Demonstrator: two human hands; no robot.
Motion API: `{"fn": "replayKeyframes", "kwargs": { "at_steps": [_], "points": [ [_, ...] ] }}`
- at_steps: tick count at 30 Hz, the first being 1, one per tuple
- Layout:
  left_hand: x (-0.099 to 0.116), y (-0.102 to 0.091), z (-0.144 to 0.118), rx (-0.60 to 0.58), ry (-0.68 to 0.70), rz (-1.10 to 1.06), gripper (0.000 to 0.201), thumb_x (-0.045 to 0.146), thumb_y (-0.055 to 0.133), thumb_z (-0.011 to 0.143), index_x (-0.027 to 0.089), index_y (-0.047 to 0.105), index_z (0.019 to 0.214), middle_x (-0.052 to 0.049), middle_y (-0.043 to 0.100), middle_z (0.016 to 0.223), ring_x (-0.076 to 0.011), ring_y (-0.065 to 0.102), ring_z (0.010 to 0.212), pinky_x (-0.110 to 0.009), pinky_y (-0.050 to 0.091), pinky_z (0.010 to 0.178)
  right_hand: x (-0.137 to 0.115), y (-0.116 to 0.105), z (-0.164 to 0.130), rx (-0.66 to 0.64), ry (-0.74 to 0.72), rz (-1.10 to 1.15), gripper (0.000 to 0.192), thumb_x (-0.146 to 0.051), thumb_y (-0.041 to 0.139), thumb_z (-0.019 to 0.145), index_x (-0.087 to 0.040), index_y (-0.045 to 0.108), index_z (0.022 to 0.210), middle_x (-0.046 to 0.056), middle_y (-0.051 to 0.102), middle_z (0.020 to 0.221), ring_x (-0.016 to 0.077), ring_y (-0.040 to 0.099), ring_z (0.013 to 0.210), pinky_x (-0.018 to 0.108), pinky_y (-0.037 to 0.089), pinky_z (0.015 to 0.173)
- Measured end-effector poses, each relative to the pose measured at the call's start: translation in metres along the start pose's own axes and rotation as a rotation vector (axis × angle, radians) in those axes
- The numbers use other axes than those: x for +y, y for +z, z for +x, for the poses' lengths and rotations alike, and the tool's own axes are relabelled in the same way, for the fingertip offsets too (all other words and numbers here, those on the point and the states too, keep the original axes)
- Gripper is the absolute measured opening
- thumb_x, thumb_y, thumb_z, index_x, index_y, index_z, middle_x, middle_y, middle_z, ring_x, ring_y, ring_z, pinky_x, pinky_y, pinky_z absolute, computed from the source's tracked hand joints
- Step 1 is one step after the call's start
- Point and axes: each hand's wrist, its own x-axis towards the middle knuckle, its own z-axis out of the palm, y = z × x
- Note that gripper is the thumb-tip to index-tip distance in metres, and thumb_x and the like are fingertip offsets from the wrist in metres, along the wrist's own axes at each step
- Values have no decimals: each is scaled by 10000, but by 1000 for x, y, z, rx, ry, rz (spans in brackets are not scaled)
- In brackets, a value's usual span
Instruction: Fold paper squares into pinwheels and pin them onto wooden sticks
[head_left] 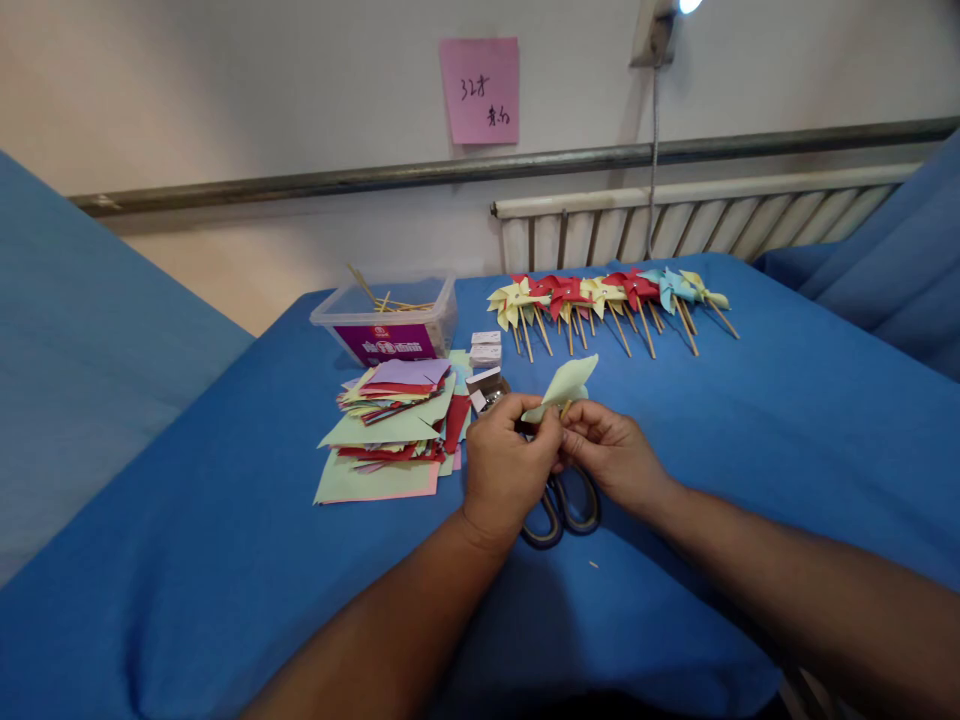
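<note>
A blue cloth [187,560] covers the table from the near edge to the far one, smooth apart from a few soft folds. Both forearms come in from the near side and meet over the middle of it. The left hand [504,462] is curled with its back up, thumb and forefinger pressed together on the lower edge of a pale green paper piece [564,386]. The right hand [611,455] lies just beside it, knuckles touching the left hand's, its fingertips pinching the same paper from the right. The paper stands up above both hands, tilted up to the right.

Under the hands lies a pair of scissors [561,510], dark handle loops pointing near; the blades are hidden by the hands. To the left, a loose stack of coloured paper squares [390,430] lies in green, red, pink and purple. Just beyond the left hand sits a small open box [486,388], with two small white boxes [486,346] farther on. Far left of these stands a clear plastic tub [390,320] holding thin wooden sticks.

Along the far edge lies a row of finished pinwheels [600,295], yellow, red and light blue, sticks pointing near. Behind the table run a white radiator [712,215] and a grey pipe [300,182] along the wall, with a pink note [480,90] stuck above and a lamp [660,30] at the top.
</note>
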Motion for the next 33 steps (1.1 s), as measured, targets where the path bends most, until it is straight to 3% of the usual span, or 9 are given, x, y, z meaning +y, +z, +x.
{"fn": "replayKeyframes", "kwargs": {
  "at_steps": [33],
  "points": [
    [1,0,-1,8,7,-8,81,257,638,757,204,657,699,19,650,648,-134,605,616,-256,468,631,1,-1,-1,-2,-19,8,355,-459,783,682,-205,534,682,-53,616,553,92,581,476,233,521,515]
  ]
}}
